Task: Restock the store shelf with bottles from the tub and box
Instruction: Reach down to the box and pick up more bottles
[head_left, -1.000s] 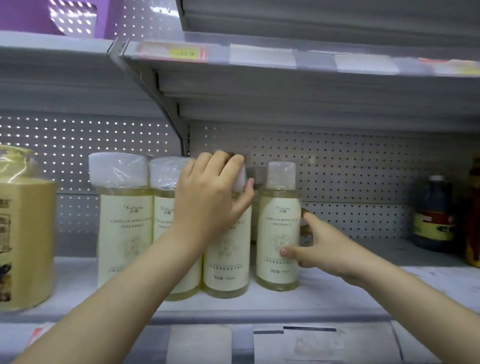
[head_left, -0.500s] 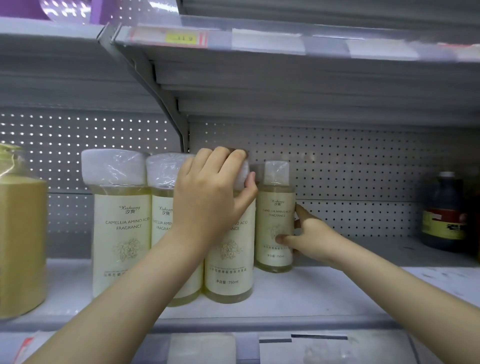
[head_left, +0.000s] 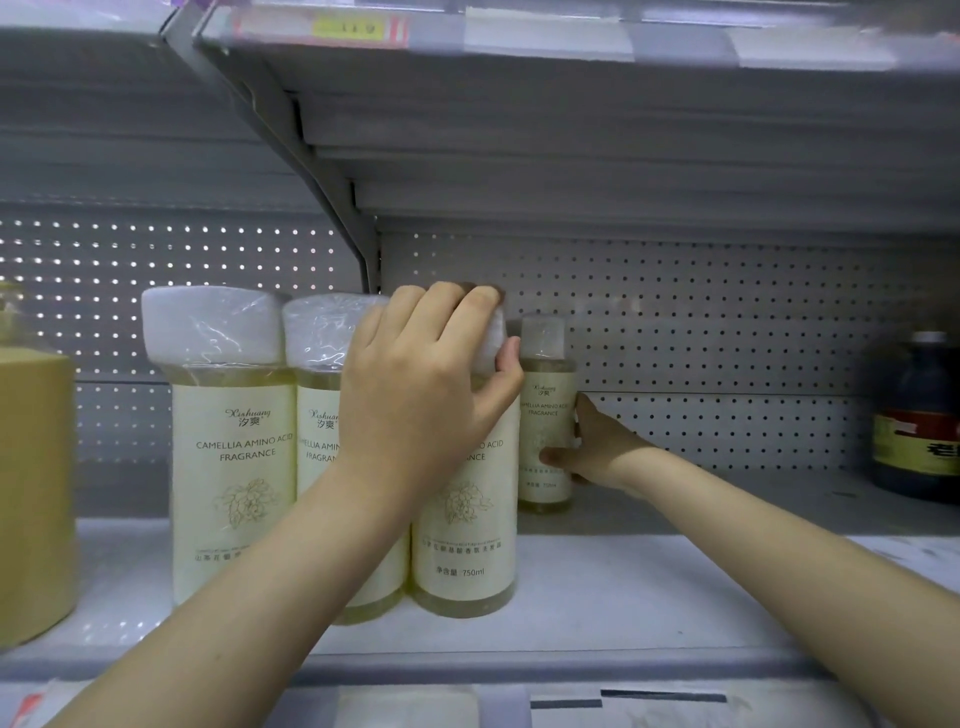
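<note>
Cream-labelled bottles with plastic-wrapped white caps stand on the grey shelf (head_left: 649, 587). The leftmost bottle (head_left: 228, 467) and the second bottle (head_left: 317, 447) are in the front row. My left hand (head_left: 415, 395) grips the cap of the third front bottle (head_left: 467, 530). Further back, near the pegboard, a fourth bottle (head_left: 545, 415) stands upright, and my right hand (head_left: 597, 447) holds its lower right side with thumb in front and fingers behind.
A large yellow container (head_left: 31, 483) stands at the far left. A dark bottle (head_left: 917, 415) with a red and yellow label sits at the far right. The upper shelf (head_left: 519, 104) hangs low overhead. A bracket (head_left: 311, 171) slants down to the pegboard.
My right hand has pushed the fourth bottle back toward the pegboard. My left hand stays on the third bottle's cap. The view has drifted closer and lower.
</note>
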